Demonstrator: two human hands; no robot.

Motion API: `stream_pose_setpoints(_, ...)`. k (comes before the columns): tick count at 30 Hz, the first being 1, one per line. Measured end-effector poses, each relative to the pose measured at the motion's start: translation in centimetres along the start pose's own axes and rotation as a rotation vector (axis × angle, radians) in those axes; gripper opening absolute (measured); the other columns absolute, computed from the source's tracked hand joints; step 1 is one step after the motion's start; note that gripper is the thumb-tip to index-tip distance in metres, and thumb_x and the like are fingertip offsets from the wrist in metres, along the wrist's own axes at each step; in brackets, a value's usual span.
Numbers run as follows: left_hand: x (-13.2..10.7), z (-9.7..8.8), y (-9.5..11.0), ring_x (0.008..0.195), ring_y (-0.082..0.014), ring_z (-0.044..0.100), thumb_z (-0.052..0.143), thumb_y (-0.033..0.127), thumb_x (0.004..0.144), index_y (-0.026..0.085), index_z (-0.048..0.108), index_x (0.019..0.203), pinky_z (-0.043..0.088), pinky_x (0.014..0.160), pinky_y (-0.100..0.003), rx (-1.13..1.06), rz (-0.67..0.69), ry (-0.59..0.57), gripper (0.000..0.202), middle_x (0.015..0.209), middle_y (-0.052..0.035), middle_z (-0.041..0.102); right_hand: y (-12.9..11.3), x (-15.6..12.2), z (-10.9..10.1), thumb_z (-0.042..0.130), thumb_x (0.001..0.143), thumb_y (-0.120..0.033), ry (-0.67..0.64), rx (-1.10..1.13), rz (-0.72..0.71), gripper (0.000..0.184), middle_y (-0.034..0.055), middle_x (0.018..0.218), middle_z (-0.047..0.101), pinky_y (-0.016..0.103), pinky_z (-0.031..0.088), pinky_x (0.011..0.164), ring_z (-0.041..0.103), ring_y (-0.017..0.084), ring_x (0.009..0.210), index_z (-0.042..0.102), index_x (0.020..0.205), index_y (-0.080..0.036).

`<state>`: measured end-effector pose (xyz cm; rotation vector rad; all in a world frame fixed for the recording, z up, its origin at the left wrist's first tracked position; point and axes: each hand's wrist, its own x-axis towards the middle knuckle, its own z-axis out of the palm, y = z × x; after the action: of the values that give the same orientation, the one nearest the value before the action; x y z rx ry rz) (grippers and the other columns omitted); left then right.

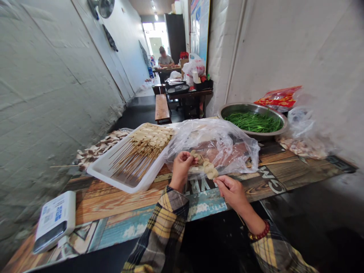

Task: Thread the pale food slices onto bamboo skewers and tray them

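My left hand (182, 168) is closed in a pinch on a pale beige slice (194, 154) at the tip end of a bamboo skewer. Lower on that skewer sit several more pale slices (209, 170). My right hand (233, 194) grips the skewer just below them, and its stick runs back under the palm. Just beyond both hands lies a clear plastic bag (241, 146) with pinkish contents. To the left, a white tray (99, 170) holds rows of finished-looking skewers (136, 151) with their sticks pointing towards me.
Sliced mushrooms (99, 146) lie left of the tray. A metal bowl (280, 131) of green stalks stands at the back right, beside bagged food (304, 142). Loose skewers (275, 158) lie right of the bag. A white device (55, 222) stands front left. A person (165, 58) sits far back.
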<state>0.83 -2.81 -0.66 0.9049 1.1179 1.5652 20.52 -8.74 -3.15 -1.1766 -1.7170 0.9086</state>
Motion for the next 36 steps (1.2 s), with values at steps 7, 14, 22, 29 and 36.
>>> stream_pose_setpoints(7,-0.3,0.1,0.6,0.067,-0.0139,0.066,0.079,0.030,0.061,0.014,0.065,0.086,0.052,0.065,-0.026,-0.136,-0.100,-0.054,0.033,0.076,-0.0038,0.070,0.1,0.1,0.0,0.049,0.091,-0.034,-0.080,-0.105,-0.061,0.028,-0.0044,0.046,0.053,0.022,0.040,0.052,0.052,0.012,0.044,0.068,0.079,-0.018)
stream_pose_setpoints(14,0.1,-0.1,0.2,0.064,-0.0140,0.064,0.074,0.032,0.066,0.016,0.062,0.080,0.049,0.062,-0.026,-0.081,-0.066,-0.024,0.025,0.073,-0.0024,0.068,-0.1,0.0,0.2,0.050,0.090,-0.036,-0.027,-0.053,-0.001,0.028,-0.0047,0.046,0.050,0.022,0.039,0.051,0.050,0.012,0.044,0.067,0.079,-0.017)
stream_pose_setpoints(22,1.0,-1.3,-0.6,0.066,-0.0146,0.053,0.063,0.016,0.071,0.019,0.070,0.073,0.040,0.064,-0.025,0.561,0.388,0.151,0.007,0.068,-0.0005,0.062,0.7,0.0,0.1,0.051,0.090,-0.041,0.059,0.100,0.069,0.030,-0.0053,0.046,0.048,0.021,0.037,0.048,0.046,0.011,0.043,0.065,0.079,-0.016)
stream_pose_setpoints(29,0.9,-1.2,-0.4,0.078,-0.0187,0.056,0.049,0.007,0.076,0.017,0.069,0.073,0.041,0.072,-0.029,1.105,0.416,0.039,0.023,0.075,-0.0051,0.061,0.3,0.1,0.0,0.051,0.091,-0.040,0.055,0.138,0.038,0.030,-0.0054,0.046,0.048,0.021,0.037,0.049,0.046,0.011,0.043,0.064,0.077,-0.016)
stream_pose_setpoints(36,1.6,1.2,-0.7,0.083,-0.0214,0.056,0.059,0.020,0.078,0.018,0.072,0.082,0.042,0.076,-0.032,1.389,0.446,-0.133,0.013,0.086,-0.0084,0.062,0.5,0.1,0.0,0.052,0.091,-0.038,0.055,0.112,0.008,0.028,-0.0057,0.046,0.048,0.021,0.037,0.049,0.047,0.011,0.043,0.065,0.079,-0.016)
